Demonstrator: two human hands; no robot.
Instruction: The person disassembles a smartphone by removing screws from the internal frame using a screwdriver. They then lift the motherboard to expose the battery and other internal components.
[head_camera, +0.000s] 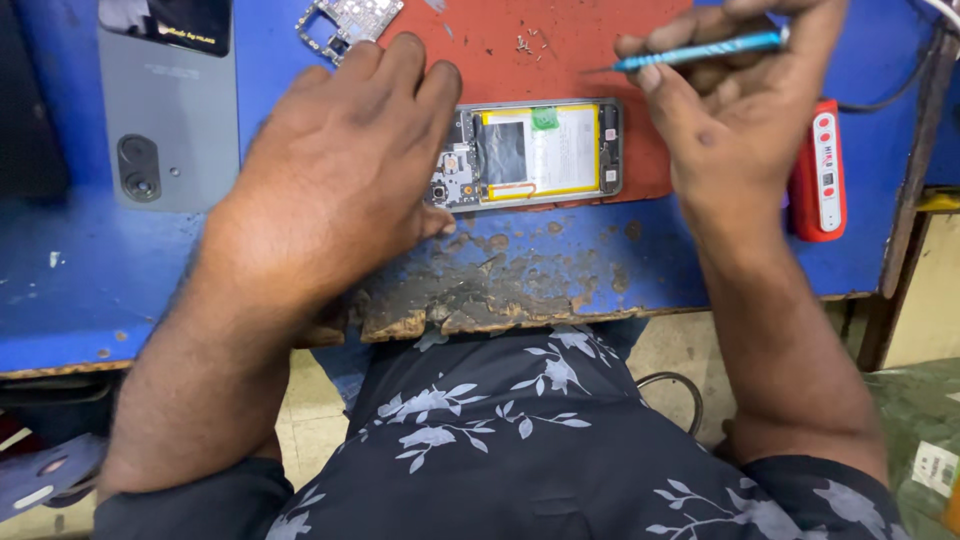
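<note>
While the left hand (340, 170) rests flat, fingers extended, on the opened phone (535, 152) at upper centre of the frame, the right hand (740, 110) pinches a blue screwdriver (700, 50) at upper right.

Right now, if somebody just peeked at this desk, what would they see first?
First, the opened phone lying in the middle on a red mat, its insides showing. The left hand presses down on its left end, and the right hand holds a thin blue screwdriver above it. A grey back cover lies at the far left on the worn blue table.
</note>
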